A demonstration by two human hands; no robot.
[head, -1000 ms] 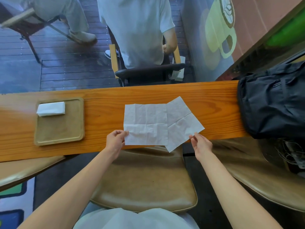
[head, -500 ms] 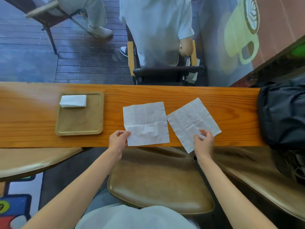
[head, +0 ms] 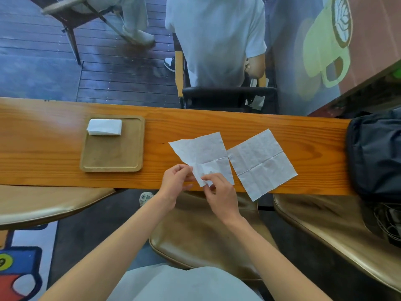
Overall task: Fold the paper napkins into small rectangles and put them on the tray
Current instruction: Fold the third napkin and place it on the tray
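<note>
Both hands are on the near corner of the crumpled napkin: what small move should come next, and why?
Probably carry that corner away from the body to fold the creased white paper napkin in half. The left hand and right hand both pinch its near edge, it lies unfolded on the orange wooden counter, and the tan square tray holds one folded white napkin.

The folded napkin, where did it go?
The folded napkin lies in the far left corner of the tray, on the left part of the wooden counter, away from both hands.
</note>
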